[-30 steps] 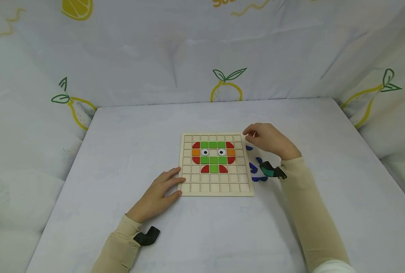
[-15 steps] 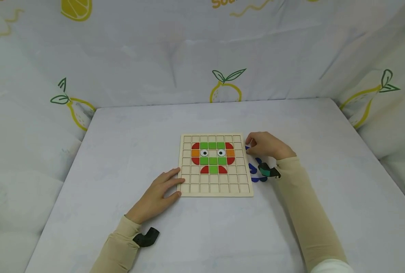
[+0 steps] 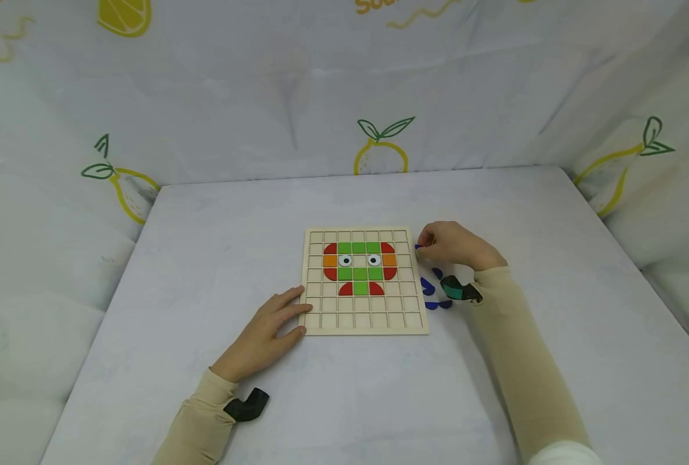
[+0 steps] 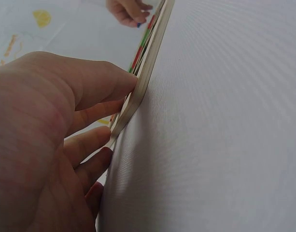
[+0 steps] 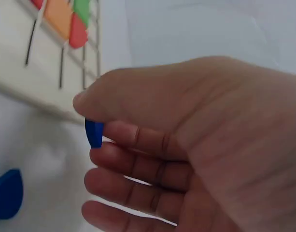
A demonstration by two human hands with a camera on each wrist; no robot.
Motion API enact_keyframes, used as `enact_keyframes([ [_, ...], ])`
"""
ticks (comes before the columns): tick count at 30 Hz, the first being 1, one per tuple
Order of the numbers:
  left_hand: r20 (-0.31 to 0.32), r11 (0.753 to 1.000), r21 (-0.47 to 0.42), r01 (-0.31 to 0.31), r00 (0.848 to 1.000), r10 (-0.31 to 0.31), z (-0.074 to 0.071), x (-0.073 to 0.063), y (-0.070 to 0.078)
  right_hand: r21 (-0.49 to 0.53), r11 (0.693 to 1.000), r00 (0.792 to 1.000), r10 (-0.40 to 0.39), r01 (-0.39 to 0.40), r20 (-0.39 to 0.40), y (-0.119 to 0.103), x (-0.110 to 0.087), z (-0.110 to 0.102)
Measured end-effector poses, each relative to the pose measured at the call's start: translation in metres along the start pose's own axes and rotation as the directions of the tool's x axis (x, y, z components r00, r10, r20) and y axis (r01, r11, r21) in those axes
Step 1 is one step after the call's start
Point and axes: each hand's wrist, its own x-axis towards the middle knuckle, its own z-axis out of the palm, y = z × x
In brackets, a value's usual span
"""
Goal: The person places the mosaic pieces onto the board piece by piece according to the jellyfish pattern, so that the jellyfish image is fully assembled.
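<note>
A square wooden grid board [image 3: 363, 320] lies on the table. Green, red and orange tiles in its cells form a face-like figure [image 3: 360, 274] with two eye tiles [image 3: 345, 260]. My left hand [image 3: 263, 337] rests along the board's left edge, fingers spread, with the thumb touching the board's side in the left wrist view. Beyond the right edge, my right hand [image 3: 460, 245] pinches a small blue piece [image 5: 93, 133] between thumb and fingers. Part of that piece is hidden by the thumb.
Several loose blue rounded pieces [image 3: 428, 289] lie right of the board, below my right hand. One blue piece [image 5: 7, 194] shows near the board in the right wrist view. A white cloth backdrop [image 3: 286, 97] with lemon prints rises behind the table [image 3: 234, 219].
My right hand has come down from the board's top right corner to the blue pieces and taken one, then lifted slightly. My left hand has stayed at the board's edge.
</note>
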Motion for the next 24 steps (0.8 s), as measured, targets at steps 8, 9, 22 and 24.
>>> enact_keyframes([
  [8,0.009,1.0,-0.017,0.011,1.0,-0.011,-0.001,0.0,0.001,0.08,0.986,0.989,-0.145,0.147,-0.024,-0.018,-0.017,-0.005],
  [9,0.005,1.0,-0.015,0.006,1.0,-0.006,-0.001,0.0,0.001,0.084,0.983,0.986,-0.164,0.166,-0.026,-0.021,-0.019,-0.005],
  [22,0.0,1.0,-0.016,0.001,1.0,-0.001,0.0,0.0,0.001,0.203,0.961,0.979,-0.199,0.188,0.036,-0.037,-0.031,-0.005],
  [24,-0.002,1.0,-0.014,-0.003,1.0,0.003,0.0,0.0,0.002,0.198,0.96,0.977,-0.209,0.197,0.04,-0.038,-0.031,-0.004],
])
